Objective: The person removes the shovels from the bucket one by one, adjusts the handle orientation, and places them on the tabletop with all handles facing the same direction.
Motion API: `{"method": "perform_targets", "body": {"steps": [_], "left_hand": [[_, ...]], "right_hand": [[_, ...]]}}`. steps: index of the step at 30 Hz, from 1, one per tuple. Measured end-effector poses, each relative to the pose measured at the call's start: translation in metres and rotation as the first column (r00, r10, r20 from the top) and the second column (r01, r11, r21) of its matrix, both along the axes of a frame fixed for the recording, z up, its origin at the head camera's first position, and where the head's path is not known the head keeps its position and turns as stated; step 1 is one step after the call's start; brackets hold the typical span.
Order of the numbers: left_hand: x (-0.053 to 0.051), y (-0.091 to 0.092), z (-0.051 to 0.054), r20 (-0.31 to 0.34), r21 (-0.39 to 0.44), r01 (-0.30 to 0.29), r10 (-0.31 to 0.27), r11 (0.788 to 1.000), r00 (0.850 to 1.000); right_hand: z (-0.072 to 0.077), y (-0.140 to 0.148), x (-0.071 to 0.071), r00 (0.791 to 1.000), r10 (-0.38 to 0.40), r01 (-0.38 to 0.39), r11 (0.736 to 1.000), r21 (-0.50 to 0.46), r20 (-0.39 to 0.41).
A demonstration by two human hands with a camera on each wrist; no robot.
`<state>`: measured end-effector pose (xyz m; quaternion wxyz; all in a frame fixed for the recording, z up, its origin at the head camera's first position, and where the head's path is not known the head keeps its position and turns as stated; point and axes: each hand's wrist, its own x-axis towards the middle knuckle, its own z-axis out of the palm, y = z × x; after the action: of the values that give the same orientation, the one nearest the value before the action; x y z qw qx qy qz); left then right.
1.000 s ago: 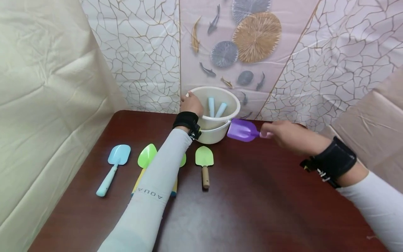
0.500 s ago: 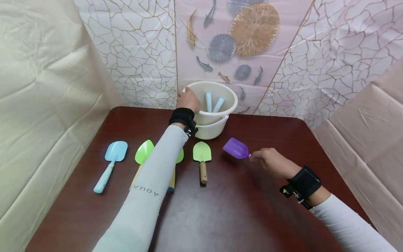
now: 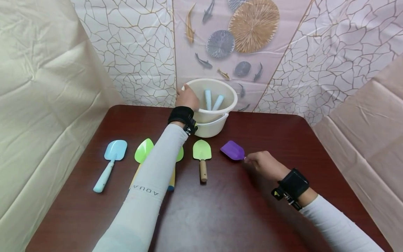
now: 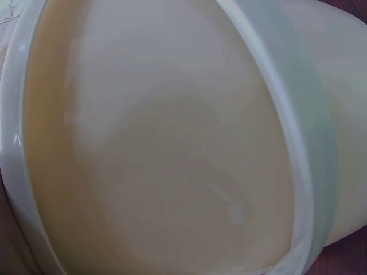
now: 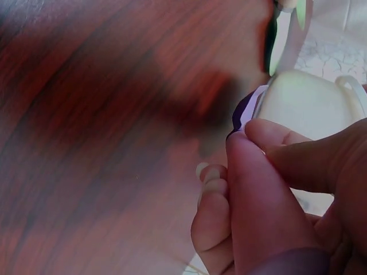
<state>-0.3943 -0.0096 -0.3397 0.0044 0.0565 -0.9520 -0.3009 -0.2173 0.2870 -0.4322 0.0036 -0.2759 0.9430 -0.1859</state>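
My left hand (image 3: 188,98) grips the left rim of a white bucket (image 3: 210,129) at the table's back edge; the left wrist view shows only the bucket's pale wall and rim (image 4: 298,154). Inside it, two light blue handles (image 3: 208,100) stick up, their lower ends hidden. Right of the bucket and nearer, my right hand (image 3: 267,165) pinches the handle end of a small purple toy shovel (image 3: 233,150), its blade pointing left, low over the table. Thumb and forefinger meet on it in the right wrist view, where the shovel (image 5: 245,112) is mostly hidden by the fingers.
On the dark red table (image 3: 226,210) lie a light blue shovel (image 3: 115,151), a green shovel with a wooden handle (image 3: 202,150), and green shovels with yellow handles, such as the pointed one (image 3: 144,150), partly covered by my left arm. Patterned cloth (image 3: 141,52) hangs behind.
My right hand has brought the purple shovel from beside the bucket toward me and down, close to the table. The left hand keeps its grip on the rim.
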Motion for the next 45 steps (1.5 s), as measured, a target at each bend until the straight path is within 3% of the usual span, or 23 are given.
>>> {"method": "perform_targets", "body": {"steps": [14, 29, 45], "left_hand": [[0.014, 0.0, 0.002, -0.048, 0.003, -0.002, 0.002, 1.0, 0.999], [0.003, -0.003, -0.001, -0.023, 0.012, 0.002, -0.002, 1.0, 1.0], [-0.001, -0.003, -0.003, -0.012, 0.016, 0.008, -0.008, 1.0, 1.0]], "right_hand": [[-0.013, -0.019, 0.0, 0.987, -0.076, 0.079, 0.997, -0.01, 0.142], [-0.021, -0.039, -0.005, 0.985, -0.052, 0.061, 0.997, -0.047, 0.165], [-0.026, -0.045, -0.004, 0.98, -0.042, 0.052, 0.997, -0.049, 0.195]]}}
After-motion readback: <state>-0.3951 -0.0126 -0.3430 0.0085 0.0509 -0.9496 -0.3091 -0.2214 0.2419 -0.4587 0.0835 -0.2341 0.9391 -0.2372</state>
